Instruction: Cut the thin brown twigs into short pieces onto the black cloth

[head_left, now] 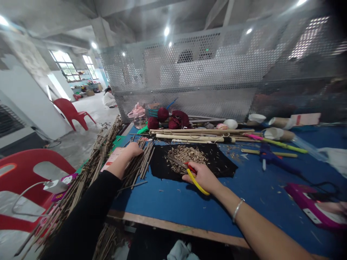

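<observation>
My right hand (201,177) is closed round scissors (197,183) with yellow and red handles; the blades point left over a heap of short, pale brown plant pieces (187,156). That heap lies on a black cloth (225,163). Over at the left, my left hand (133,148) rests at the upper end of a pile of cut brown stalks (143,160). Its fingers are bent down and partly hidden, so whether it grips a stalk is unclear. Long dry stalks (89,171) lie along the table's left edge, beside my left forearm.
Pale sticks (187,138) lie behind the cloth, near dark red yarn balls (163,114). A blue glue gun (275,159) and a magenta power strip (311,206) are on the right of the blue table (168,202). A perforated metal screen (200,79) stands behind. Red chairs (73,112) are left.
</observation>
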Tool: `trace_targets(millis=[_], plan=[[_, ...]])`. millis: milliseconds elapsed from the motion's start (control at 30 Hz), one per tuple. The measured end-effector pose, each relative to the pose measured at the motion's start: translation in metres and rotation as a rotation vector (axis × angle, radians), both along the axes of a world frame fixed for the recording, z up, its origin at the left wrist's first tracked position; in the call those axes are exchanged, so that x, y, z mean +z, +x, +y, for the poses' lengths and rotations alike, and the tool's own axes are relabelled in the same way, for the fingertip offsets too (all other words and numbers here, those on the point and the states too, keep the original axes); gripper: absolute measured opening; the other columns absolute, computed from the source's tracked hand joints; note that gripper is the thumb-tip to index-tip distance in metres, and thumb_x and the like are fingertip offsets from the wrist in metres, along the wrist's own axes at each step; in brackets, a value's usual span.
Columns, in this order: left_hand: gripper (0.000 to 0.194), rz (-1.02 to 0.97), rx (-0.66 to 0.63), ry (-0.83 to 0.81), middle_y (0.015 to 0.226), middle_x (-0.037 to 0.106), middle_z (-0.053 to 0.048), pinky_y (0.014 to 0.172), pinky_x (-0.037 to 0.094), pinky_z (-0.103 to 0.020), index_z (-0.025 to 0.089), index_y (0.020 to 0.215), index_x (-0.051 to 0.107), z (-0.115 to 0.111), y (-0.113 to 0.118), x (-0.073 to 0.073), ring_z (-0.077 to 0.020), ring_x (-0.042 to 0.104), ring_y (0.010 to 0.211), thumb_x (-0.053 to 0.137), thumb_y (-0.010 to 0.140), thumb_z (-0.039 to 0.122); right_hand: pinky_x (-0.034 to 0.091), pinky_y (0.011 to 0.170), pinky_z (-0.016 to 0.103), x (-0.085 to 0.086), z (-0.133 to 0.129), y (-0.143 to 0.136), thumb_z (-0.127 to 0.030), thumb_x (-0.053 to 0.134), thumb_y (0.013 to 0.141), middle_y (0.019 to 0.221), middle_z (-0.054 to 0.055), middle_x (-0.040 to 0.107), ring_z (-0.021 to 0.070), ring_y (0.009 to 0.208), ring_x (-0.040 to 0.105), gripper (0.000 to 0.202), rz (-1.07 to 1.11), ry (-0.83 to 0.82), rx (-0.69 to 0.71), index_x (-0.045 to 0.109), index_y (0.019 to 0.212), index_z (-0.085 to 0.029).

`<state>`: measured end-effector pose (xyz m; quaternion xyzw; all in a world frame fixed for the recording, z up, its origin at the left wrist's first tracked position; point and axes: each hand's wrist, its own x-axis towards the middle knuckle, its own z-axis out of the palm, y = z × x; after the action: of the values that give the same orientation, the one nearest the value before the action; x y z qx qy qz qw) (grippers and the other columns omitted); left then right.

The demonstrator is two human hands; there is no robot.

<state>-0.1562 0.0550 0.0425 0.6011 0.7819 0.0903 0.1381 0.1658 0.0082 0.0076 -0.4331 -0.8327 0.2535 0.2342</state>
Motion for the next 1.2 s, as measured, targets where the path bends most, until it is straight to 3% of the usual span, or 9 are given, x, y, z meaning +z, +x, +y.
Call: trace_targets(millis=[133,300,367,500,700,867,1000,1100,1200], plan=[[0.024,-0.208,0.035,-0.055,0.057,0.060,-0.008,0.054,0.043,-0.023,0.009,0.065,0.059,-0.001,-0.005,0.014,-0.0139,0.057,0.053,0.045,0.077,0.025,0.026,0.046,0.019,0.000,0.000,0.001,-0.050,0.059,0.065,0.054,-0.006,0.040,0.0081,0.049,0.034,0.036,-0.006,0.012,-0.020,0.039,0.062,-0.020],[0.026,-0.478,-0.026,0.071,0.067,0.058,-0.003,0.051,0.042,-0.018,0.013,0.090,0.058,-0.012,0.010,0.042,-0.0055,0.048,0.049,0.037,0.085,0.029,0.027,0.046,0.020,0.002,-0.001,-0.001,-0.050,0.058,0.066,0.053,-0.006,0.042,0.0086,0.048,0.034,0.034,0.038,0.022,-0.071,0.043,0.064,-0.020],[0.018,-0.938,-0.049,0.131,0.067,0.056,-0.001,0.054,0.043,-0.018,0.013,0.094,0.056,-0.019,0.033,0.047,-0.0045,0.048,0.050,0.047,0.081,0.019,0.028,0.047,0.020,0.004,-0.001,-0.001,-0.050,0.057,0.067,0.053,-0.005,0.043,0.0091,0.049,0.035,0.033,0.088,0.038,-0.141,0.045,0.064,-0.020],[0.010,-1.488,-0.094,0.024,0.071,0.057,-0.001,0.062,0.049,-0.022,0.014,0.085,0.054,-0.037,0.101,0.034,-0.0070,0.057,0.059,0.054,0.075,0.010,0.031,0.049,0.021,0.006,0.005,0.007,-0.052,0.055,0.068,0.057,-0.003,0.047,0.0105,0.052,0.039,0.034,0.178,0.074,-0.298,0.047,0.069,-0.019],[0.011,-1.696,-0.091,-0.141,0.073,0.058,-0.002,0.060,0.051,-0.023,0.014,0.083,0.051,-0.053,0.161,-0.007,-0.0104,0.062,0.065,0.057,0.074,0.011,0.031,0.049,0.020,0.005,0.018,0.022,-0.054,0.051,0.072,0.057,-0.004,0.046,0.0098,0.052,0.038,0.036,0.283,0.086,-0.392,0.043,0.066,-0.020],[0.011,-1.736,-0.029,-0.103,0.076,0.059,-0.003,0.060,0.052,-0.022,0.014,0.085,0.052,-0.053,0.165,-0.022,-0.0104,0.062,0.064,0.056,0.075,0.012,0.030,0.048,0.019,0.003,0.019,0.020,-0.051,0.053,0.071,0.055,-0.005,0.043,0.0091,0.052,0.036,0.035,0.290,0.037,-0.375,0.042,0.064,-0.019],[0.012,-1.603,-0.038,-0.053,0.080,0.062,-0.005,0.057,0.050,-0.020,0.014,0.085,0.052,-0.059,0.156,-0.007,-0.0097,0.062,0.063,0.057,0.074,0.017,0.032,0.050,0.020,0.000,0.016,0.015,-0.049,0.055,0.071,0.059,-0.004,0.045,0.0096,0.054,0.038,0.032,0.291,-0.008,-0.288,0.046,0.071,-0.019],[0.014,-1.230,-0.012,0.023,0.088,0.064,-0.009,0.056,0.049,-0.021,0.014,0.088,0.054,-0.060,0.125,0.013,-0.0127,0.063,0.066,0.053,0.075,0.019,0.032,0.049,0.020,-0.001,0.015,0.014,-0.050,0.057,0.069,0.058,-0.004,0.044,0.0095,0.054,0.037,0.034,0.243,-0.001,-0.280,0.046,0.069,-0.018],[0.022,-0.598,0.102,0.235,0.094,0.065,-0.009,0.064,0.048,-0.024,0.014,0.092,0.059,-0.059,0.078,0.025,-0.0175,0.063,0.077,0.050,0.072,0.018,0.029,0.047,0.020,-0.002,0.015,0.014,-0.052,0.056,0.069,0.055,-0.005,0.040,0.0091,0.052,0.034,0.036,0.194,0.015,-0.281,0.044,0.066,-0.019]])
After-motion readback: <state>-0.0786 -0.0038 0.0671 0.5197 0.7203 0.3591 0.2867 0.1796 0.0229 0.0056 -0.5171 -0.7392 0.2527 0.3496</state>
